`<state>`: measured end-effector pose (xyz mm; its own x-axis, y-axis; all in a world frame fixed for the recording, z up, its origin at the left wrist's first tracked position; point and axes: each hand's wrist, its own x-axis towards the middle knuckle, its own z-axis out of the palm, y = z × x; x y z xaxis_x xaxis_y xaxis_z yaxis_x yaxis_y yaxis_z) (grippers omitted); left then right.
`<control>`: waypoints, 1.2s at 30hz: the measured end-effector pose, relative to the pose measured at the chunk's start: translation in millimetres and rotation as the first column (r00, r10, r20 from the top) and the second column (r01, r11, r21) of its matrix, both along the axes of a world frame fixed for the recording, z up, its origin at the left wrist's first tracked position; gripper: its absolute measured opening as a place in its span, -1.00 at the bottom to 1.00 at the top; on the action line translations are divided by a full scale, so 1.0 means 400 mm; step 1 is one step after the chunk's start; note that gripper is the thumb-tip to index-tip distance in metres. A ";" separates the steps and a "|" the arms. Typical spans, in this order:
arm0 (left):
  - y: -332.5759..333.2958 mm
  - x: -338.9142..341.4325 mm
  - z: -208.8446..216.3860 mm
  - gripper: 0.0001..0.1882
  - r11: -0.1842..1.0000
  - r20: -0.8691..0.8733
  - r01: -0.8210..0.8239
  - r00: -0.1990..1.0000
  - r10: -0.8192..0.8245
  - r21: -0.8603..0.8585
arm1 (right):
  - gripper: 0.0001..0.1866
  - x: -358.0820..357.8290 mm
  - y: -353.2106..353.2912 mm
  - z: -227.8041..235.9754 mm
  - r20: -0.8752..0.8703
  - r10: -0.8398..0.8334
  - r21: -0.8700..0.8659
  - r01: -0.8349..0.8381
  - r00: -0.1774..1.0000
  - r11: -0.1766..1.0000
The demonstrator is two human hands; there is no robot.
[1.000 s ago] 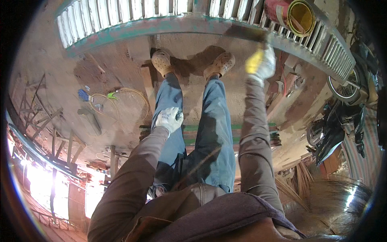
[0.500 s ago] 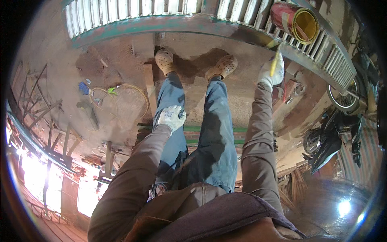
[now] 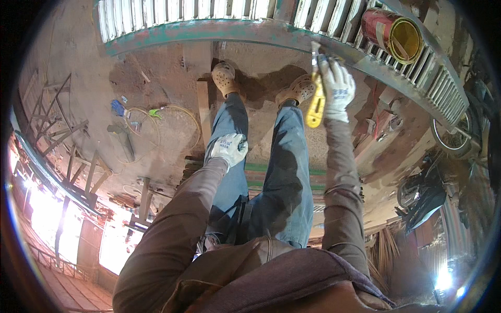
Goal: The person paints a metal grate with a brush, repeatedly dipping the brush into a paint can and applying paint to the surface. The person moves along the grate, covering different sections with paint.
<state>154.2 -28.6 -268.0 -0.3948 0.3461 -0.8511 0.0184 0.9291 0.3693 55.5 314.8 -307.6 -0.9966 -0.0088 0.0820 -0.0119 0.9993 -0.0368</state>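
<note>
Left hand [image 3: 229,149], white-gloved, rested on left thigh, fingers curled closed, nothing gripped. Jeans [image 3: 284,172] and tan clogs [image 3: 225,78] seen below, on dirt floor [image 3: 156,78]. Right hand [image 3: 336,86], gloved, closed round yellow-handled tool [image 3: 315,101], held up just short of green metal grille frame [image 3: 235,28]. Tool's long axis near vertical in view: yellow handle end toward person, metal tip pointed away at frame edge. Tool judged light, stiff; plastic handle is best hold, possibly slippery in glove. Red-and-yellow can [image 3: 394,32] lies on grille slats beyond, toward right.
</note>
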 end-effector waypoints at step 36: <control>-0.020 -0.016 -0.006 -0.66 0.997 0.075 -0.011 0.997 0.017 -0.071 | -0.53 -0.001 -0.038 -0.022 0.157 -0.007 0.088 -0.007 0.988 0.996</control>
